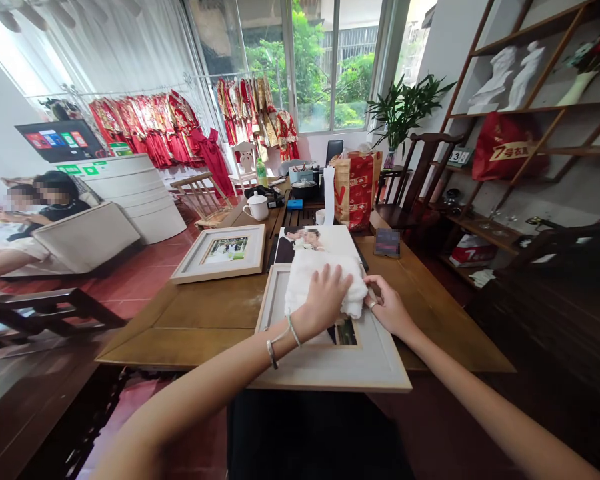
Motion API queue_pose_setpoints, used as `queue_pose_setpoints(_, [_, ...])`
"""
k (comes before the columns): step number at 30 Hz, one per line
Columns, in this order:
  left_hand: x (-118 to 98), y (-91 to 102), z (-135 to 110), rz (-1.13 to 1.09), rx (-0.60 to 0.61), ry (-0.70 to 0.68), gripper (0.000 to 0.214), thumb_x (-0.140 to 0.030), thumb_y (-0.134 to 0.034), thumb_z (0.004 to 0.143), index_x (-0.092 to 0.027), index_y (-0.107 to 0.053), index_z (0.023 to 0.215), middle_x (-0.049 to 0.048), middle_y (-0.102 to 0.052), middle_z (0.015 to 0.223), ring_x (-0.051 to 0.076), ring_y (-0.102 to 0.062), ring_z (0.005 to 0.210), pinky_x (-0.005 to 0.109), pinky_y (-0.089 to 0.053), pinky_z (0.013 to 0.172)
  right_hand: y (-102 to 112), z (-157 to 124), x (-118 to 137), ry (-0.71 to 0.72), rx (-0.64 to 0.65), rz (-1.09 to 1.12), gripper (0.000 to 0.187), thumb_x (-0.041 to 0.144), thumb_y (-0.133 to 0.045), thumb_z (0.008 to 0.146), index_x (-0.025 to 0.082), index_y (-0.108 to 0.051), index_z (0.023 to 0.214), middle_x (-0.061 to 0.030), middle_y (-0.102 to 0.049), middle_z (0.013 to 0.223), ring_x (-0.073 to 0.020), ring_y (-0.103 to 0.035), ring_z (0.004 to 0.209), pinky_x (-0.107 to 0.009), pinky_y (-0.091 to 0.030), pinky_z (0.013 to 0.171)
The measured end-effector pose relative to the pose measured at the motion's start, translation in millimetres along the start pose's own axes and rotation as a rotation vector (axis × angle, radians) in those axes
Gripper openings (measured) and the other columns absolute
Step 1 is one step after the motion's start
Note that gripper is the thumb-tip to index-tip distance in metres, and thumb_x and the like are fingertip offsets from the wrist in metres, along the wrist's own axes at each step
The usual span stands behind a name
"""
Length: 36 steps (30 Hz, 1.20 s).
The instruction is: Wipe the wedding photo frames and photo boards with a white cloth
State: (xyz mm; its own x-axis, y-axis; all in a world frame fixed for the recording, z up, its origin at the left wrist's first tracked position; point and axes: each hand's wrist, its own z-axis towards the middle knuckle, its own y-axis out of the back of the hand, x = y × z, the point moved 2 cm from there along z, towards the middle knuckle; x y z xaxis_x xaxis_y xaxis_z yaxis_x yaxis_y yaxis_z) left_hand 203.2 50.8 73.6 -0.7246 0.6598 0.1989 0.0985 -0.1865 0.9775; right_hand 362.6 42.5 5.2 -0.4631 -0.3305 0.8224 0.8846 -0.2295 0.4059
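- While the left hand (331,293) lies flat on the white cloth (297,283), fingers spread apart, the right hand (389,310) sits at the right edge of the near frame (330,385), fingers curled in beside the cloth. Can't tell if those fingertips are clamped on frame, cloth or neither.
- Cloth: bunched, on the upper part of the near frame, partly over the photo print (337,239) behind it.
- Near frame: flat on the wooden table (455,350), overhanging the near edge. Holds a pale mat and a small picture (347,333), mostly hidden by cloth and left hand.
- Second frame (220,276): flat on the table, to the left. Pale mat, outdoor photo (226,249) inside, fully visible.
- Lidded white cup (257,207): upright, lid on, contents hidden.
- Paper bag (356,193): red and brown, upright at the far right of the table. Contents can't be made out.
- Grey-blue holder (301,175): pen-like sticks poking out the top.
- Green bottle (262,173): upright near the holder, fill level unclear.
- Glass vase (390,159): beyond the table, holds leafy green stems (405,110).
- Cream vase (577,90): on the right-hand shelves, red flowers in it.
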Motion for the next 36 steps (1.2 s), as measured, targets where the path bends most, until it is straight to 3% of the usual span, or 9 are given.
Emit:
queue_pose_setpoints(3, [10.0, -1.7, -4.2, -0.035, 0.027, -0.096, 0.061, -0.008, -0.053, 0.079, -0.021, -0.036, 0.135, 0.0098, -0.036, 0.143, 0.029, -0.031, 0.132, 0.044, -0.036, 0.101, 0.8, 0.5, -0.2, 0.006, 0.004, -0.011, 0.021, 0.02, -0.052, 0.073, 0.021, -0.052, 0.095, -0.0072, -0.06, 0.097, -0.0213, -0.058, 0.085, -0.031, -0.047, 0.065])
queue_pose_setpoints(6, [11.8, 3.3, -27.7, -0.126, 0.103, -0.188, 0.062, -0.005, -0.05, 0.078, -0.02, -0.036, 0.136, 0.0092, -0.035, 0.144, 0.031, -0.029, 0.133, 0.047, -0.034, 0.102, 1.2, 0.7, 0.3, 0.006, 0.017, -0.031, 0.022, 0.019, -0.05, 0.072, 0.021, -0.052, 0.094, -0.0065, -0.061, 0.097, -0.0211, -0.058, 0.086, -0.031, -0.047, 0.067])
queue_pose_setpoints(11, [-6.0, 24.8, -84.1, -0.259, 0.226, -0.302, 0.067, -0.008, -0.053, 0.076, -0.02, -0.032, 0.139, 0.0104, -0.032, 0.147, 0.032, -0.024, 0.136, 0.05, -0.029, 0.106, 0.2, 0.1, 0.1, 0.0, 0.016, -0.035, 0.024, 0.018, -0.048, 0.073, 0.021, -0.052, 0.096, -0.007, -0.061, 0.098, -0.0215, -0.057, 0.091, -0.032, -0.046, 0.069])
queue_pose_setpoints(14, [-11.9, 29.6, -95.7, -0.272, 0.232, -0.283, 0.074, -0.006, -0.054, 0.074, -0.022, -0.027, 0.141, 0.0095, -0.029, 0.148, 0.03, -0.023, 0.136, 0.048, -0.028, 0.108, -0.6, -0.1, -1.4, -0.002, 0.024, -0.03, 0.024, 0.018, -0.048, 0.074, 0.021, -0.052, 0.097, -0.0071, -0.06, 0.099, -0.0214, -0.057, 0.093, -0.032, -0.046, 0.071])
queue_pose_setpoints(20, [9.2, 4.4, -50.9, -0.116, 0.084, -0.086, 0.075, 0.004, -0.048, 0.074, -0.021, -0.027, 0.141, 0.0115, -0.031, 0.147, 0.032, -0.026, 0.135, 0.049, -0.032, 0.103, 0.4, 1.4, -2.1, -0.002, 0.018, -0.028, 0.019, 0.019, -0.049, 0.073, 0.021, -0.051, 0.092, -0.0072, -0.06, 0.1, -0.0212, -0.058, 0.091, -0.032, -0.046, 0.071])
queue_pose_setpoints(28, [37.0, -9.1, 6.3, -0.051, -0.039, -0.327, 0.077, 0.006, -0.046, 0.072, -0.022, -0.025, 0.141, 0.0063, -0.031, 0.148, 0.024, -0.02, 0.138, 0.04, -0.029, 0.105, 1.3, 3.0, -0.8, 0.019, -0.024, -0.048, 0.017, 0.02, -0.052, 0.071, 0.023, -0.053, 0.088, -0.0031, -0.062, 0.087, -0.0189, -0.058, 0.076, -0.029, -0.046, 0.063])
queue_pose_setpoints(32, [41.8, -8.8, 8.3, -0.102, -0.018, -0.338, 0.077, 0.006, -0.044, 0.07, -0.02, -0.027, 0.14, 0.0061, -0.033, 0.147, 0.022, -0.019, 0.138, 0.039, -0.028, 0.106, -1.0, 2.6, -0.2, 0.022, -0.029, -0.038, 0.018, 0.021, -0.052, 0.071, 0.023, -0.054, 0.089, -0.0029, -0.062, 0.086, -0.0189, -0.058, 0.075, -0.03, -0.047, 0.062])
queue_pose_setpoints(36, [27.2, -0.9, -19.5, -0.167, 0.057, -0.299, 0.069, 0.0, -0.046, 0.071, -0.016, -0.034, 0.136, 0.0091, -0.04, 0.143, 0.026, -0.029, 0.134, 0.042, -0.033, 0.103, -3.3, 2.1, -0.9, 0.018, 0.002, -0.011, 0.018, 0.019, -0.051, 0.071, 0.022, -0.053, 0.089, -0.0049, -0.061, 0.092, -0.0196, -0.058, 0.081, -0.03, -0.048, 0.066])
